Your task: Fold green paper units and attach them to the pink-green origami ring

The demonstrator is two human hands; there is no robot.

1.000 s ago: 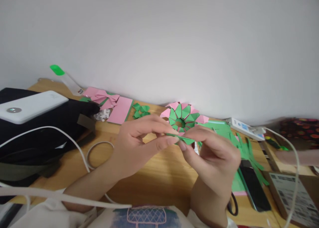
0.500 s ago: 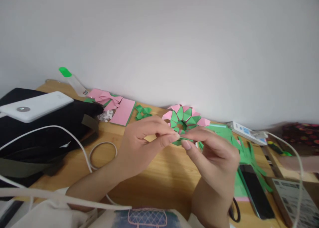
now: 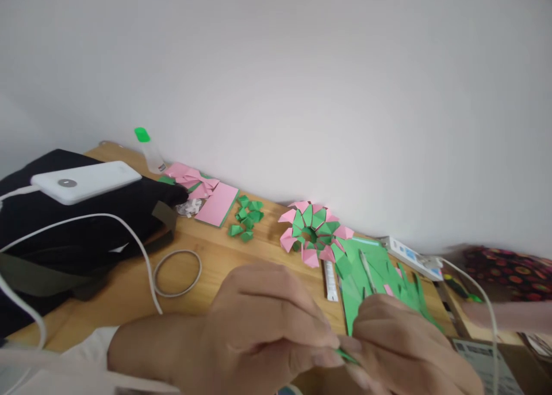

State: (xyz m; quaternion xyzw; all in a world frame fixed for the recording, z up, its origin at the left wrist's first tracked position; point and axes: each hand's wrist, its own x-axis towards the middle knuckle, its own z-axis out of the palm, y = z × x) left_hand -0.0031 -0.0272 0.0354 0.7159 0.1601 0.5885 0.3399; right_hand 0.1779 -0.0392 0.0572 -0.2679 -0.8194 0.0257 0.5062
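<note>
pinching with its fingertips, the left hand (image 3: pixel 271 326) comes first; beyond it lies the pink-and-green paper ring (image 3: pixel 318 218); then the small green piece (image 3: pixel 346 357), between both hands, long axis slanting down rightward; the right hand (image 3: pixel 411 349), just as near, pinches it too.

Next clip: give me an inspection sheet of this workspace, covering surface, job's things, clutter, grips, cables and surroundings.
Surface: wooden table, set by a wall.
Job's things: pink and green paper ring; small folded green pieces; green sheets; pink sheet.
Clutter: white power bank on a black bag; green-capped bottle; white tube.
Grips: left grip and right grip, bare hands, pinch a green paper piece.
Cables: white cable arching over the bag; another at the power strip.
Surroundings: patterned fabric at right, blurred.
</note>
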